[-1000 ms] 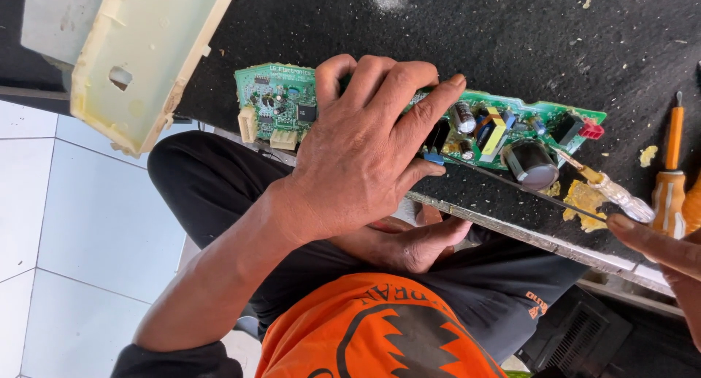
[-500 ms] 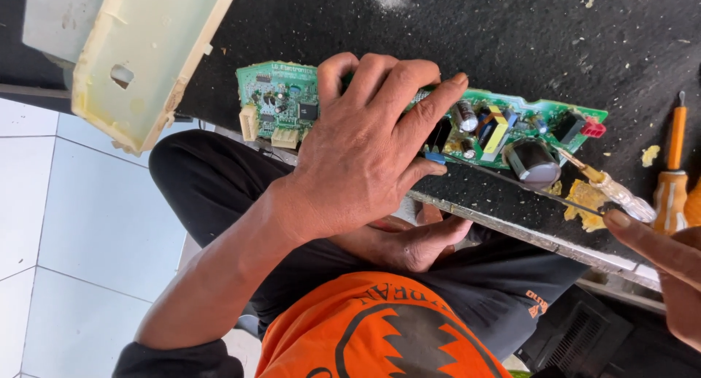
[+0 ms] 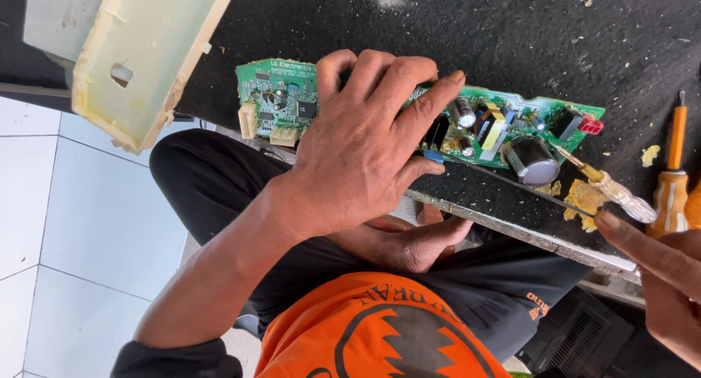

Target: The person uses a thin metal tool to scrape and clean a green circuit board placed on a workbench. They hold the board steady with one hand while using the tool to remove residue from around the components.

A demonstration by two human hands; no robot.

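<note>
Two hands work on one green board (image 3: pixel 281 101), which lies component side up on a black bench (image 3: pixel 511 28), close to the bench's near edge.

The left hand (image 3: pixel 365 152) lies flat on the middle of the board. Its fingers are spread and reach to the far edge, and its thumb is on the near edge; it presses down rather than closing around anything. The right hand (image 3: pixel 657 276) is off the board's right end, with a fingertip at the clear handle of a screwdriver (image 3: pixel 610 188). Most of that hand is out of frame, so I cannot tell whether it actually grips the handle. The blade's tip meets the board beside the big capacitor (image 3: pixel 531 161).

To do this well, I judge the flat hand should keep its weight close to the tip, so the board neither skids nor flexes. The blade should stay low and be worked gently, clear of the small parts around the capacitor. A slip would send it towards the left thumb.

The board's long axis runs left to right, dipping a little towards the right. Its white sockets are at the left end and a red connector at the right.

A cream cover (image 3: pixel 146 64) lies beyond the left end. Yellow crumbs (image 3: pixel 584 197) and an orange driver (image 3: pixel 672 174) lie off the right end.
</note>
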